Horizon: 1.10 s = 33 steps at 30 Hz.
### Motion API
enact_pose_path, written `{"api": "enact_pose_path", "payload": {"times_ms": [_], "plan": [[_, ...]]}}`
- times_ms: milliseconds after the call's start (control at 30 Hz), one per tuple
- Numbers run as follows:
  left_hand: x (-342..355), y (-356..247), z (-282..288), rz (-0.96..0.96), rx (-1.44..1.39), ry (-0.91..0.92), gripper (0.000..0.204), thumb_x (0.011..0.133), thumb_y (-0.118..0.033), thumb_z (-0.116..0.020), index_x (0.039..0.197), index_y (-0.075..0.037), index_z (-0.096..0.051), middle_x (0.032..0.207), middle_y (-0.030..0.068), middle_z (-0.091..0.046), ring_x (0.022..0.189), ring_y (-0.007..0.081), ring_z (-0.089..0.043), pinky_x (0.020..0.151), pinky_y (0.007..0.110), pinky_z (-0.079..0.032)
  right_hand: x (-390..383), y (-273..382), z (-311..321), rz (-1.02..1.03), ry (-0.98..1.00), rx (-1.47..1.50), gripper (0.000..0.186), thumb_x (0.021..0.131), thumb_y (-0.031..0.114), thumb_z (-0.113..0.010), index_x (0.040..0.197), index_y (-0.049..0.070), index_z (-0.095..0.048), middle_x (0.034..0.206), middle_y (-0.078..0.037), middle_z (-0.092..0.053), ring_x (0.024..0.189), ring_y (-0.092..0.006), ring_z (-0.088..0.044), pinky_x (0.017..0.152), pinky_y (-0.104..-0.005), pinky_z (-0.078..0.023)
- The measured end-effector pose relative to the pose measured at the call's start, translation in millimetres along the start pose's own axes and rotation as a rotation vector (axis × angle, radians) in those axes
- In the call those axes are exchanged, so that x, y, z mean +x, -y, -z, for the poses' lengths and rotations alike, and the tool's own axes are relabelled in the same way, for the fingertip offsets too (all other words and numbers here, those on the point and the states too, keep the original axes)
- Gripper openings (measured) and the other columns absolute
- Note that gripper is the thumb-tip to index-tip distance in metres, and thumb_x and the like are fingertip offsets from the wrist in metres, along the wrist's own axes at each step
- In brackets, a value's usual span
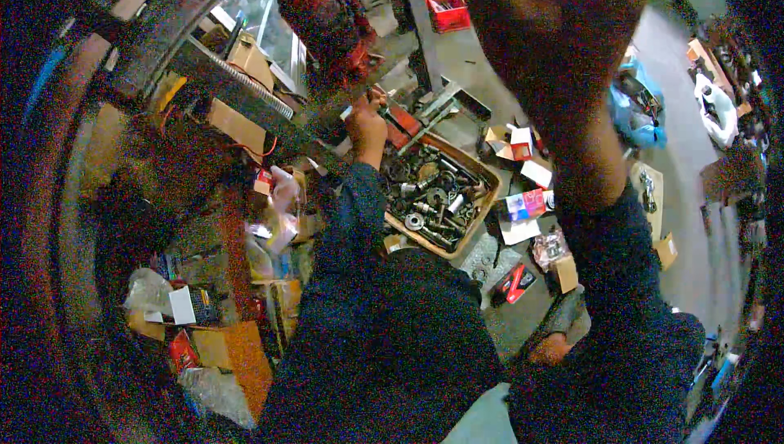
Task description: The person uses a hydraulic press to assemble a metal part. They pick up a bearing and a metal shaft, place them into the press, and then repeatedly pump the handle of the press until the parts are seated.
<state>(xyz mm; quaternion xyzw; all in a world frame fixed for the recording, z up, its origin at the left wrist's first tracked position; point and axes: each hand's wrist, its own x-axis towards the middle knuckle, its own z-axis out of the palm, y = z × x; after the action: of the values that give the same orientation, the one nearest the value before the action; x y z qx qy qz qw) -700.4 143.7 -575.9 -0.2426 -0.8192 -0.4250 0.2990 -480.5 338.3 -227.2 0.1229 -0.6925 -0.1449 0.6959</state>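
Observation:
My left hand (pixel 366 127) reaches forward to a dark red machine part (pixel 347 52), its fingers curled. What they grip, if anything, is too small and grainy to make out. Just to the right of that hand lie a red block (pixel 402 124) and a grey metal bar (pixel 430 115). My right hand (pixel 563 28) is raised close to the camera, large, dark and blurred; its fingers cannot be made out. Below my left hand sits a shallow tray (pixel 487 214) filled with greasy metal parts, among them rings, shafts and gears.
Opened cartons and a red-and-black box (pixel 514 283) lie on the grey floor right of the tray. Further off are a red crate (pixel 447 11), a blue plastic bag (pixel 641 109) and a white jug (pixel 717 113). Boxes and plastic wrapping crowd the left, beside an orange-brown board (pixel 247 362).

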Motion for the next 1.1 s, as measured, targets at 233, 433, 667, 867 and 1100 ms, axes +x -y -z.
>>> {"api": "enact_pose_path", "payload": {"times_ms": [233, 433, 667, 867, 1100], "plan": [[1.1, -1.6, -9.6, 0.029, -0.131, 0.008, 0.018, 0.077, 0.002, -0.05, 0.091, -0.005, -0.059, 0.096, 0.0086, -0.064, 0.087, 0.0239, -0.061, 0.072, 0.033, -0.048, -151.6, 65.1, 56.3, -0.267, 0.941, 0.532, 0.015, 0.078, 0.04, -0.068, 0.086, 0.028, -0.069, 0.055, -0.003, -0.047, 0.05, -0.0226, -0.05, 0.042, -0.0384, -0.034], [-3.9, -36.2, -2.1, -0.084, 0.106, 0.049, 0.019, 0.077, 0.004, -0.048, 0.089, -0.006, -0.059, 0.095, 0.0094, -0.066, 0.089, 0.0252, -0.063, 0.074, 0.035, -0.049, 6.6, 1.5, -20.7, -0.591, -0.076, 1.14, 0.021, 0.081, 0.013, -0.07, 0.099, 0.003, -0.065, 0.087, -0.008, -0.066, 0.069, -0.017, -0.061, 0.066, -0.0304, -0.05], [-2.0, -20.6, -26.4, 0.037, -0.35, -0.005, 0.02, 0.077, 0.007, -0.049, 0.089, -0.005, -0.061, 0.093, 0.0109, -0.065, 0.086, 0.0239, -0.063, 0.076, 0.035, -0.05, -174.3, 65.0, 68.2, -0.377, 0.743, 0.7, 0.027, 0.07, 0.028, -0.07, 0.094, 0.017, -0.067, 0.065, -0.008, -0.054, 0.055, -0.0291, -0.054, 0.053, -0.0398, -0.045], [-5.7, 36.4, -25.4, -0.026, -0.637, -0.158, 0.023, 0.072, 0.01, -0.052, 0.085, -0.006, -0.061, 0.091, 0.0087, -0.063, 0.083, 0.0219, -0.06, 0.078, 0.036, -0.049, 18.5, 22.8, -17.7, -0.622, 0.166, 0.724, 0.015, 0.087, 0.011, -0.065, 0.1, 0.004, -0.063, 0.085, -0.006, -0.065, 0.074, -0.0174, -0.061, 0.069, -0.0295, -0.05], [-7.1, 12.1, -29.4, 0.069, -0.37, -0.034, 0.023, 0.073, 0.008, -0.051, 0.09, -0.006, -0.059, 0.094, 0.0083, -0.062, 0.086, 0.0216, -0.059, 0.079, 0.036, -0.048, -162.8, 77.0, 65.0, -0.53, 0.72, 0.875, 0.019, 0.073, 0.03, -0.073, 0.084, 0.016, -0.066, 0.062, -0.007, -0.051, 0.055, -0.0272, -0.056, 0.05, -0.0397, -0.042]]}}
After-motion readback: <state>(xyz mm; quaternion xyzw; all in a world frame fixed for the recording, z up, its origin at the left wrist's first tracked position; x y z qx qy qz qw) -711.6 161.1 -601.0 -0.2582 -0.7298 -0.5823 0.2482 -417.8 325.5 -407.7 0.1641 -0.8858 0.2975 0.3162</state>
